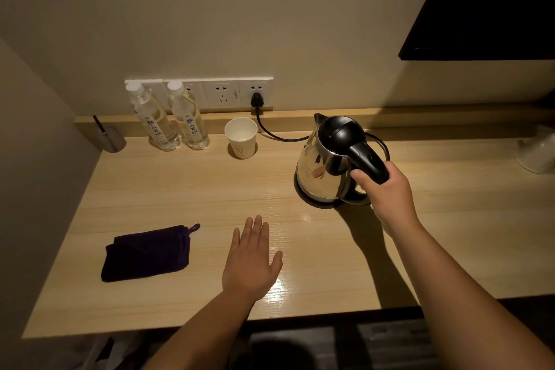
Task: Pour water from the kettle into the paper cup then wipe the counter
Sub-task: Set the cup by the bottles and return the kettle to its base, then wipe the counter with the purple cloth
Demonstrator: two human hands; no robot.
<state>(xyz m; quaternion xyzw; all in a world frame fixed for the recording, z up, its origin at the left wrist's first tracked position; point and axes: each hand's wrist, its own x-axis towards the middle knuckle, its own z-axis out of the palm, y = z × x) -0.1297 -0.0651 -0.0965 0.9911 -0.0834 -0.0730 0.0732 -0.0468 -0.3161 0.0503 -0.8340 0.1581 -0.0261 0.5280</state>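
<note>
Gripping the kettle (326,165) by its black handle, the right hand (387,189) stands nearer the paper cup (241,137), which lies left of and behind the kettle (spout facing that way), while the left hand (252,258) rests flat, open and empty, in front of it on the counter (180,189).

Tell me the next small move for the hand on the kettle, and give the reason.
Probably lift the kettle straight up off its base. The right hand is closed around the black handle, yet the kettle sits on the base, and the paper cup stands apart to the left, upright, near the wall. The left hand lies flat on the counter.
</note>
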